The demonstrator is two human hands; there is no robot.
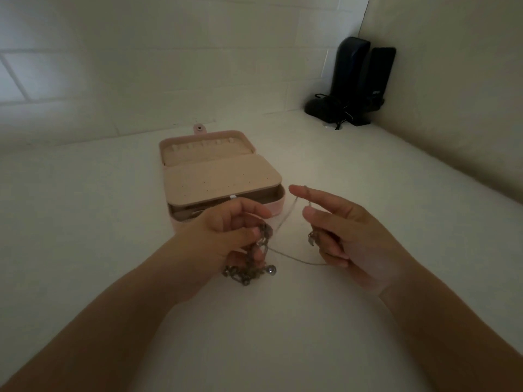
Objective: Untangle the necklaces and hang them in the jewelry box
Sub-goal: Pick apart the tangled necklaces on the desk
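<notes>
An open pink jewelry box (256,154) lies on the white table, its lid flat at the back with a row of small hooks (202,146), and a beige inner panel resting over the base. Just in front of it, my left hand (223,236) is closed around a bunched chunky chain necklace (249,267) whose beads hang below the fingers. A thin chain (285,219) stretches from that bunch to my right hand (348,236). That hand loops it over the raised forefinger and grips the lower strand and a small pendant with the curled fingers.
Two dark speakers (359,80) with a tangle of cable stand in the far right corner against the wall. A white tiled wall runs behind the box. The white table surface (85,222) spreads to both sides of my hands.
</notes>
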